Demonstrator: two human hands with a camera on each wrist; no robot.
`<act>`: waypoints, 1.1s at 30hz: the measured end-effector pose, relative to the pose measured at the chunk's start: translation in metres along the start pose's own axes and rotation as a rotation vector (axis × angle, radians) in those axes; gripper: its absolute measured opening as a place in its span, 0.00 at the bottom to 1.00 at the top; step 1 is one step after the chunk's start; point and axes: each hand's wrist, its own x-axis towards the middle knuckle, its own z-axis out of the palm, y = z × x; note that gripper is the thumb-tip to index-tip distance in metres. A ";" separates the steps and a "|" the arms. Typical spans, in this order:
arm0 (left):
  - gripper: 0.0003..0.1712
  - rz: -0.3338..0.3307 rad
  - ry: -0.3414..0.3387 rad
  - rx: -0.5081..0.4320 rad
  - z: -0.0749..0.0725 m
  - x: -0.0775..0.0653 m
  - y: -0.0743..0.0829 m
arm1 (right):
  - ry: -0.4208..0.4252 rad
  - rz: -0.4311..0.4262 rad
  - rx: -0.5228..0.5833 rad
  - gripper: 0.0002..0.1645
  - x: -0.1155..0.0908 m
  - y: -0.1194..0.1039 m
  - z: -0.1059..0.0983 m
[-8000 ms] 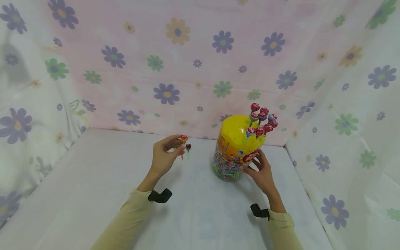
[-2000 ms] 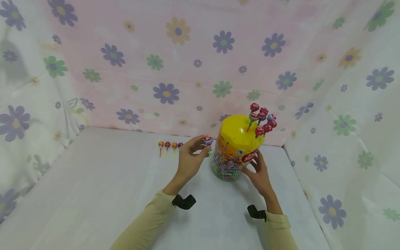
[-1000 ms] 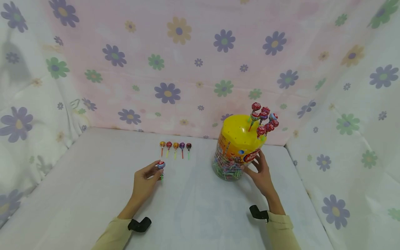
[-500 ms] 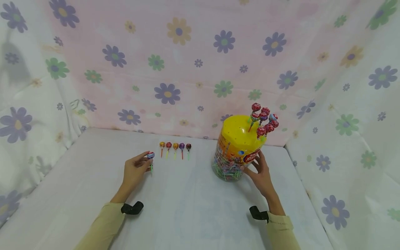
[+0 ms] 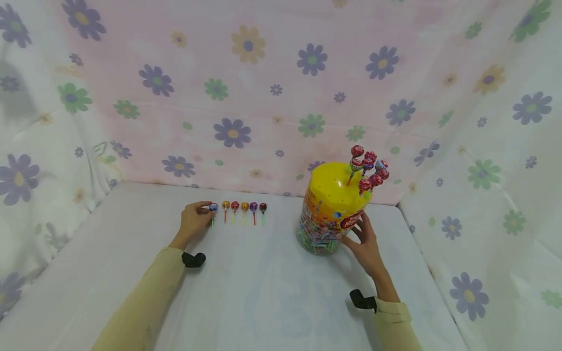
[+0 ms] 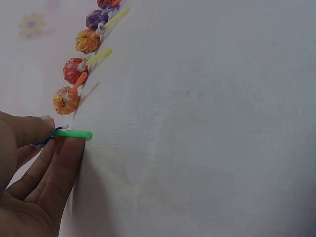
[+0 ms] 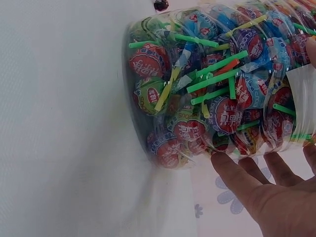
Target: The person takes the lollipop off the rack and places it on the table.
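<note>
In the head view my left hand pinches a lollipop in a blue wrapper at the left end of a row of lollipops. Its green stick points out past the fingertips, low over the white surface, in the left wrist view. My right hand holds the right side of a big clear candy jar, thumb at the front and fingers round the side. Wrapped lollipops with coloured sticks fill the jar. Several more lollipops stand upright in its yellow lid.
The row's lollipops lie side by side, heads toward the back, sticks toward me. A flowered cloth rises behind the white table and along both sides. The jar stands right of the row.
The row has grown from one lollipop to several, while the lid holds fewer. My left hand has carried the blue one from beside the jar to the row's left end. My right hand stays.
</note>
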 end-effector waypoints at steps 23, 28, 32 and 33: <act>0.22 0.069 0.048 0.192 0.011 0.014 0.011 | 0.007 -0.001 0.007 0.57 -0.002 0.003 0.000; 0.22 0.089 0.066 0.246 0.012 0.013 0.013 | 0.003 -0.014 0.014 0.56 0.000 0.002 0.000; 0.23 0.101 0.070 0.251 0.011 0.012 0.012 | 0.006 -0.011 0.001 0.56 0.001 0.002 0.000; 0.23 0.104 0.069 0.245 0.011 0.012 0.011 | 0.007 -0.010 -0.002 0.56 0.001 0.002 0.000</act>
